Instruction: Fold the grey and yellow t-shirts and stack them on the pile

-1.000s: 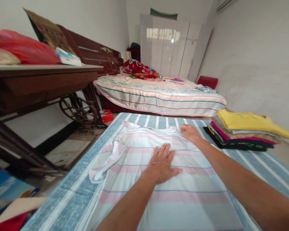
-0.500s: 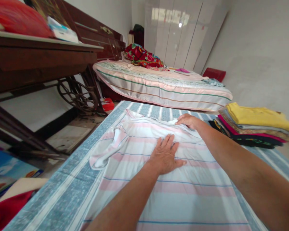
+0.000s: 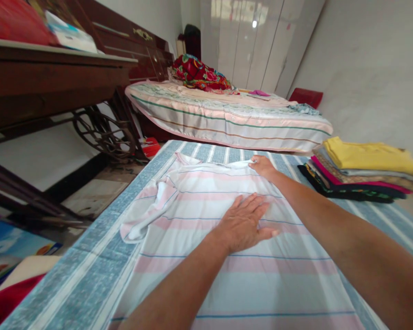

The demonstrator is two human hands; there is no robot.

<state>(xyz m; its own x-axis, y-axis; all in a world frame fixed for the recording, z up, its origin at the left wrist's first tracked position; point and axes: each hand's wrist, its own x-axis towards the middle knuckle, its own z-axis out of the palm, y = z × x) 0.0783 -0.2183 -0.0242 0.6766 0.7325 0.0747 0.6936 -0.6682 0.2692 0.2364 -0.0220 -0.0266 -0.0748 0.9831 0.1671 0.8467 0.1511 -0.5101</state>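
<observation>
A short-sleeved striped shirt point(image 3: 192, 215), white with pink bands and thin blue lines, lies spread over a blue-and-white striped cloth point(image 3: 92, 256). My left hand point(image 3: 245, 223) rests flat on the middle of the shirt with its fingers spread. At the far edge, by the neckline, my right hand point(image 3: 262, 166) pinches the fabric between thumb and fingers. One sleeve shows on the left, partly folded over; my right forearm covers the shirt's right shoulder.
A stack of folded clothes point(image 3: 361, 172), yellow on top, sits on the right. Beyond stands a bed point(image 3: 227, 119) with a red floral quilt point(image 3: 201, 75). On the left is a dark wooden table point(image 3: 55, 78) with an iron wheel beneath it. A wardrobe point(image 3: 241, 46) stands behind.
My left hand has slid to the right across the shirt. My right hand has drawn slightly away from me with the neckline, and the fabric there looks flatter.
</observation>
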